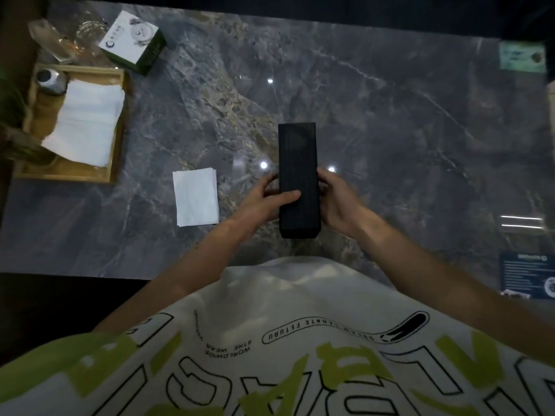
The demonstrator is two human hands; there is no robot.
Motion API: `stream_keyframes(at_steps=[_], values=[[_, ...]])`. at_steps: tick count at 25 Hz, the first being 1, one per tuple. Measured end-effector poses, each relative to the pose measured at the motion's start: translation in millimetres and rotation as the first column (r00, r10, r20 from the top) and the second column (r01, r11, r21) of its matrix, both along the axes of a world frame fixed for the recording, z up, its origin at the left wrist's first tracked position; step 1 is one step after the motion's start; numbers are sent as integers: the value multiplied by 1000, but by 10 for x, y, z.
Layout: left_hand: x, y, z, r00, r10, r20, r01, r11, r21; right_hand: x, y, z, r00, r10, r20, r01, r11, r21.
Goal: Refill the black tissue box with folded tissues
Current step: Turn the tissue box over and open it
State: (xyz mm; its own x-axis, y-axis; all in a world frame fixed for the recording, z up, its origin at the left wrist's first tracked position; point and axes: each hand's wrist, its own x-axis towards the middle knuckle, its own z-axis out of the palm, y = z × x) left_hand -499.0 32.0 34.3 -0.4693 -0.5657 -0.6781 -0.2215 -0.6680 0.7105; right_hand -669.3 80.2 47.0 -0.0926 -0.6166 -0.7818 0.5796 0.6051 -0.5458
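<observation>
Fingers [289,195] of the left hand [265,197] curl against the near left side of the black box [297,163], the thumb lying across its top face, while the right hand [338,202] clasps the opposite side, so both hands are clamped on it and hold it lengthwise above the marble table [390,121]. Far left, a wooden tray [118,124] carries a loose heap of white tissues [87,121] and a small jar [49,81], with a green-and-white carton [132,40] standing behind it. Nearer the middle, a neat pile of folded tissues [196,201] lies flat on the table, just beside the left hand and not touching it. On the box itself only a plain dark face shows; no opening and no tissue can be seen, and whether it is open underneath cannot be told. At the right edge lie two printed cards [522,57]. By my reading the refill has hardly begun: the tissues are folded and ready, but opening the box, loading the pile and closing it all seem left to do.
</observation>
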Motion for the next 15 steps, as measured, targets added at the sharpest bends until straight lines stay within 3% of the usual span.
stream_keyframes(at_steps=[3, 8, 11, 13, 15], values=[[-67, 64, 6, 999, -35, -16, 34, 999, -36, -29, 98, -91, 999, -42, -15, 42, 999, 14], [-137, 106, 40, 999, -32, 16, 33, 998, -62, -86, 190, -172, 993, -59, 103, 59, 998, 8], [-196, 125, 86, 989, -5, 145, 37, 974, -223, -47, 89, -89, 987, -51, -153, 55, 998, 23], [-188, 105, 101, 963, -26, 270, 133, 912, -387, -32, 8, 5, 920, -22, -392, 20, 1000, -8], [-178, 80, 111, 915, -88, 395, 275, 850, -448, 5, -58, 104, 873, 41, -486, -84, 994, -68]])
